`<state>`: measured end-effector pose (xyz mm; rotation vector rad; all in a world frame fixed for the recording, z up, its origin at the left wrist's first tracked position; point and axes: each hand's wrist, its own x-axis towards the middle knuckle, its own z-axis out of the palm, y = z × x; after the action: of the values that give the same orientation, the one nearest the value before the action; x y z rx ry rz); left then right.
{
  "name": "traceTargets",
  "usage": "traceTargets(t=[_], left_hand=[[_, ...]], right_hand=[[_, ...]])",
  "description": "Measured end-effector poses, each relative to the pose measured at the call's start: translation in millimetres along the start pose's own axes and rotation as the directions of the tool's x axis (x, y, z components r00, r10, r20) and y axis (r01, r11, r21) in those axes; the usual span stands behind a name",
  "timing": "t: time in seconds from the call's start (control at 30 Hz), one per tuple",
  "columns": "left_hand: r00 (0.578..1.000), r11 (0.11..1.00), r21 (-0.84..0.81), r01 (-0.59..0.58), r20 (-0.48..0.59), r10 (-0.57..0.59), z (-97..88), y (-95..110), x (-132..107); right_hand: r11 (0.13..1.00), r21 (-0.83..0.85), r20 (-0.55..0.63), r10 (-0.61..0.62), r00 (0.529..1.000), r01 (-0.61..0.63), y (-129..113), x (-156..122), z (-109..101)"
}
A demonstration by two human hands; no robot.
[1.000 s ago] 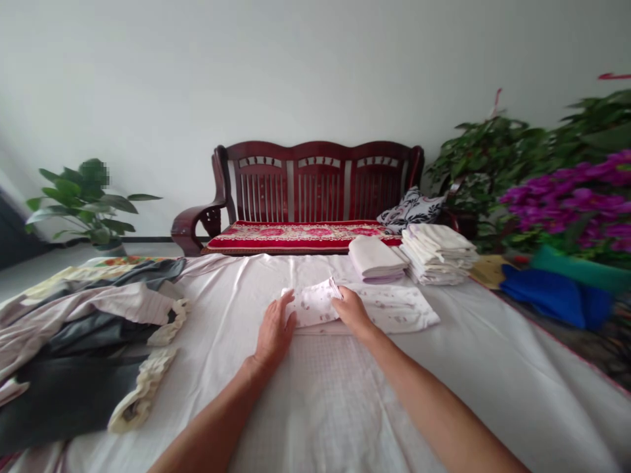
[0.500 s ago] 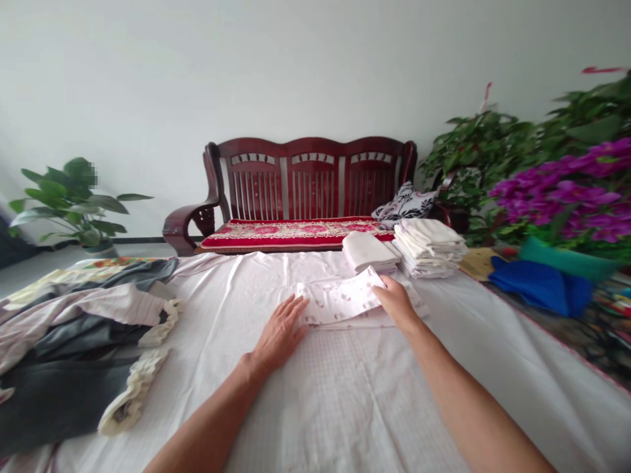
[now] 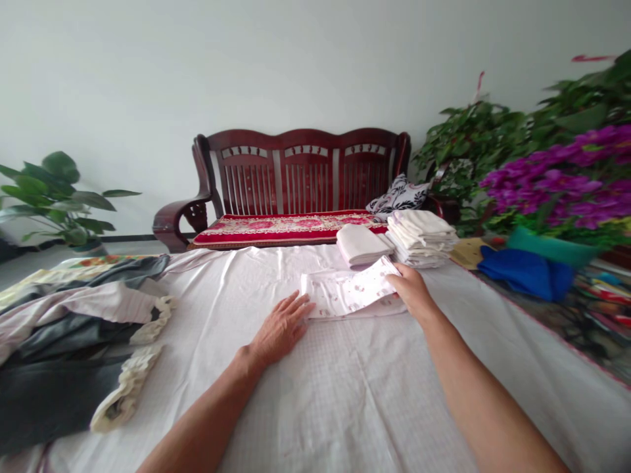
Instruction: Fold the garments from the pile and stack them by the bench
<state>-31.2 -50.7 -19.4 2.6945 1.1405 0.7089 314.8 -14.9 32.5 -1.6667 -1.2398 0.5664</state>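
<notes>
A white cloth with a small brown print [image 3: 345,289] lies folded in a long strip on the pale tablecloth [image 3: 315,407]. My right hand [image 3: 413,290] pinches its right end, which is lifted and tilted above the layer beneath. My left hand [image 3: 286,323] rests flat with fingers stretched out, the fingertips touching the cloth's left end. Just behind the cloth stand a low folded white pile [image 3: 363,244] and a taller stack of folded white cloths [image 3: 421,238].
Dark and striped garments with ruffled cuffs [image 3: 73,368] lie heaped at the left. A blue cloth [image 3: 525,270] is at the right, near purple flowers [image 3: 566,177]. Behind the table stands a wooden bench [image 3: 305,171] with a red cover and a patterned cushion [image 3: 401,197].
My right hand has moved slightly to the right with the cloth's end, which now reaches further over the lower layer. My left hand stays at the left end. The view has shifted a little.
</notes>
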Motion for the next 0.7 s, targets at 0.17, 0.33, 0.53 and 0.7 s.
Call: traceTargets(t=[0.17,0.33,0.53,0.7], left_hand=[[0.999,1.000,0.009,-0.020,0.037,0.020,-1.7,6,2],[0.997,0.999,0.023,-0.030,0.078,0.028,-4.5,10,4],[0.996,0.999,0.021,-0.037,0.080,0.035,-5.1,12,4],[0.995,0.997,0.037,-0.060,0.081,0.057,-3.7,12,3]], right_hand=[[0.997,-0.081,-0.047,-0.017,0.999,0.013,15,7,-11],[0.982,-0.191,-0.045,0.002,0.999,-0.011,25,10,-20],[0.950,-0.313,-0.072,-0.006,0.997,-0.017,26,9,-27],[0.846,-0.530,-0.083,0.013,0.996,-0.056,21,5,-31]])
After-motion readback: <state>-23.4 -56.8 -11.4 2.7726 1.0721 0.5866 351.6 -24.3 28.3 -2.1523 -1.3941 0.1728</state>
